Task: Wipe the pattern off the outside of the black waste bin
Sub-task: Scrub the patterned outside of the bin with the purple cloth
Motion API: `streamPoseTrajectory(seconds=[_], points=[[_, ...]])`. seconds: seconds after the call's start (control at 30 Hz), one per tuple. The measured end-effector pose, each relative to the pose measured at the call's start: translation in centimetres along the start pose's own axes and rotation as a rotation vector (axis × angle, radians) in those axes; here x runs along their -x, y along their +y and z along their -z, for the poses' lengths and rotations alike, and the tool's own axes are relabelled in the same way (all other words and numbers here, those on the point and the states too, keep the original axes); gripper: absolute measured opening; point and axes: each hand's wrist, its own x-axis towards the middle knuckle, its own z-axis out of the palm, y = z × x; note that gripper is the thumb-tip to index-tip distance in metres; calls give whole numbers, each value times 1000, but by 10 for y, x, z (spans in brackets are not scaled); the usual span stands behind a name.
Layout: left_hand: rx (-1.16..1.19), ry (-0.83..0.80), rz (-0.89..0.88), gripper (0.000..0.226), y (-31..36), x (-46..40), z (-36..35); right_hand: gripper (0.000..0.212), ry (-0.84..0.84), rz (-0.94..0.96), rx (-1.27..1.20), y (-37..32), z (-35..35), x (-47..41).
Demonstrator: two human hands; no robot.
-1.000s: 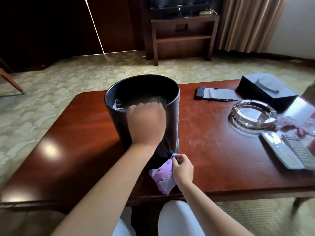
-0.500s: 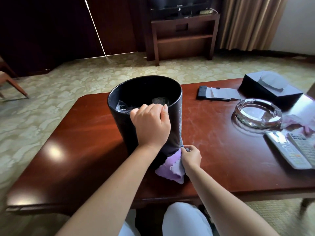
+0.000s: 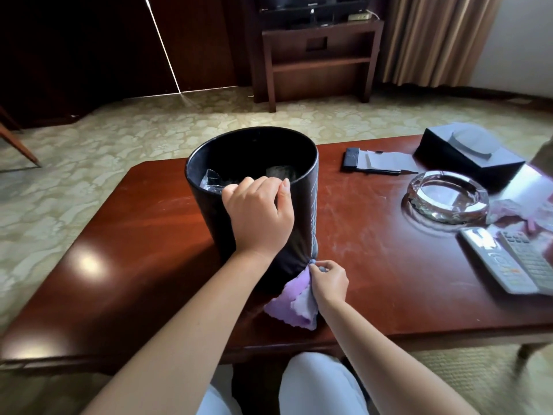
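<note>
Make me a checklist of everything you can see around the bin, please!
Surface: reddish wooden table, glossy, with pale dusty streaks right of the bin.
Job's things: black waste bin stands upright on the table, clear plastic inside; purple cloth pressed at its base.
Clutter: glass ashtray, two remote controls, black tissue box, notepad with pen.
Grippers: left hand grips the bin's near rim; right hand pinches the cloth.
Cables: nothing seen.
Surroundings: patterned carpet, wooden TV stand, beige curtains.
</note>
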Motion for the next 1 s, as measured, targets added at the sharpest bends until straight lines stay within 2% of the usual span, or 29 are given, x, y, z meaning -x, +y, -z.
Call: streamPoseTrajectory(seconds=[0.2, 0.5, 0.73, 1.0], points=[[-3, 17, -11, 31, 0, 0, -1, 7, -8, 24, 71, -16, 6, -19], [-18, 22, -5, 32, 2, 0, -1, 7, -73, 6, 124, 7, -16, 35], [-2, 24, -22, 32, 0, 0, 0, 8, -5, -80, -6, 0, -14, 29], [-11, 30, -28, 32, 0, 1, -1, 5, 25, -85, 6, -16, 1, -8]])
